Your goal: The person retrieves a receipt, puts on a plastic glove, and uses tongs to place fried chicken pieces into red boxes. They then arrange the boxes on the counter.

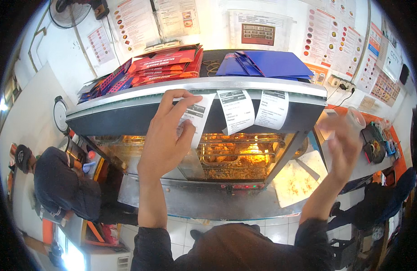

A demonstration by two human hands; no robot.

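My left hand (166,139) is raised at the front rail (208,84) of a heated food display cabinet, its thumb and fingers on a printed paper slip (203,118). The slip hangs from the rail, partly covered by the hand. To its right hang a second paper slip (236,110) and a third paper slip (272,108), both bearing print. My right hand (345,145) is lifted off the cabinet's right end, blurred, with thumb and fingers apart and nothing visible in it. Behind the glass, metal trays (220,152) hold browned food under a warm light.
Red folded cartons (164,66) and blue folded cartons (266,64) lie on the cabinet top. Lower right is a cutting board (296,183) with a knife (306,169). A clear cup (356,118) is near my right hand. One person (66,183) bends at left; another (381,200) is at right.
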